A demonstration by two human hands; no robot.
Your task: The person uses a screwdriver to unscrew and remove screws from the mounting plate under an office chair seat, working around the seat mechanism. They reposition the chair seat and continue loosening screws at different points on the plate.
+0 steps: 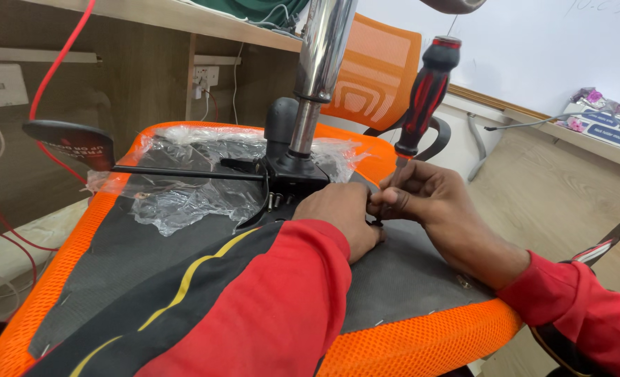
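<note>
Room, as seen from above the work:

- Desk [184, 17] of pale wood along the rear, its brown panel face below in shadow.
- Wall socket [205, 75], white, set in that panel — white and red cables [58, 66] hang near it.
- Whiteboard [533, 49] at right, wooden lower frame, faint marks in the top corner.
- Ledge [603, 136] under the whiteboard holding small packets.
- Second orange mesh chair back [372, 73] standing against the white wall.
- Floor [540, 202] of light wood-look boards — evenly lit.

screwdriver [425, 91] tip hidden, chrome column [322, 63] cropped
</note>
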